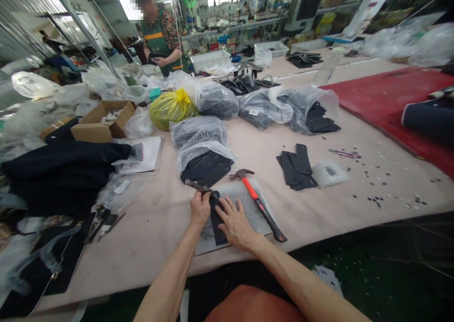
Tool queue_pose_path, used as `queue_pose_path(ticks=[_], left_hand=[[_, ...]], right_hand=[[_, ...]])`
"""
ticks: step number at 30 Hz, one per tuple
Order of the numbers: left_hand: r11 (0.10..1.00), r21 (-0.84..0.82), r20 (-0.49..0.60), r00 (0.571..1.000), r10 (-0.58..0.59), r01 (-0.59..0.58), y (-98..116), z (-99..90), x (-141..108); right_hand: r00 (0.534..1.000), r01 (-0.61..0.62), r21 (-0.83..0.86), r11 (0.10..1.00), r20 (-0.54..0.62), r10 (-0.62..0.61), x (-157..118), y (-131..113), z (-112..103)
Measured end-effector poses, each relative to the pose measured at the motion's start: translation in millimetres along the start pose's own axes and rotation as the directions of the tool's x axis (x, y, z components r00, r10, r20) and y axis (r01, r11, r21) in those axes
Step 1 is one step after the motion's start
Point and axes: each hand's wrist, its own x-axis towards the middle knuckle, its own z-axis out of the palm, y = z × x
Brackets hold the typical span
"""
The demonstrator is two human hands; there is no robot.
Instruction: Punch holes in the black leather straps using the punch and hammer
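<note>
A person's two bare hands work over a pale worktop [152, 251]. Just beneath them, near the worktop's front edge, lies a speckled grey slab [252, 214], and on it a narrow, dark strip [218, 230] runs lengthwise away from the person, between the two hands.

The left hand [200, 209] is closed in a pinch, thumb and fingertips gripping a slim metal tool [196, 186] at the strip's far end; the tool slants away to the hand's left, and its exact kind is too small to tell. The right hand [234, 220] is spread open, palm down, grasping nothing, its fingertips on the strip's right side.

For good work here, it seems wise to press the strip flat with the right hand so it cannot creep, to line the tool up squarely with the far end, and to keep the right fingertips clear of it.

Just right of the right hand, a claw hammer [261, 207] with an orange and black handle lies across the slab. Farther right sits a pile of dark strips [296, 170]; directly beyond both hands, an opened plastic bag [182, 156] holds more.
</note>
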Motion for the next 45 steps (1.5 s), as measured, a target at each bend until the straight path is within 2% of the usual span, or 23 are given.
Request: queue_pose_path(ticks=[6, 21, 25, 30, 33, 37, 45], left_hand=[[0.995, -0.005, 0.095, 0.99, 0.102, -0.102, -8, 3.9, -5], [0.992, 0.018, 0.15, 0.981, 0.12, -0.124, -1, 3.7, -2], [0.979, 0.092, 0.188, 0.969, 0.162, -0.181, -4, 3.5, 2], [0.922, 0.26, 0.248, 0.943, 0.223, -0.287, -4, 7.5, 5], [0.911, 0.303, 0.218, 0.95, 0.221, -0.281, -5, 10.1, 4], [0.939, 0.224, 0.141, 0.962, 0.234, -0.261, -7, 10.7, 2], [0.944, 0.209, 0.131, 0.964, 0.232, -0.255, -9, 11.3, -1]], right_hand=[[1.0, -0.012, 0.029, 1.0, -0.005, 0.012, -1, 0, 0], [0.999, -0.037, 0.078, 0.996, -0.032, 0.04, -1, 2, -5], [0.999, -0.027, 0.093, 0.995, -0.04, 0.031, -2, 2, -6], [0.998, -0.016, 0.093, 0.996, -0.056, 0.022, -3, 3, -5], [0.998, -0.008, 0.086, 0.996, -0.059, 0.013, -3, 4, -3], [0.998, 0.0, 0.074, 0.997, -0.057, 0.004, -4, 5, -3], [0.998, -0.007, 0.081, 0.997, -0.056, 0.011, -5, 3, -3]])
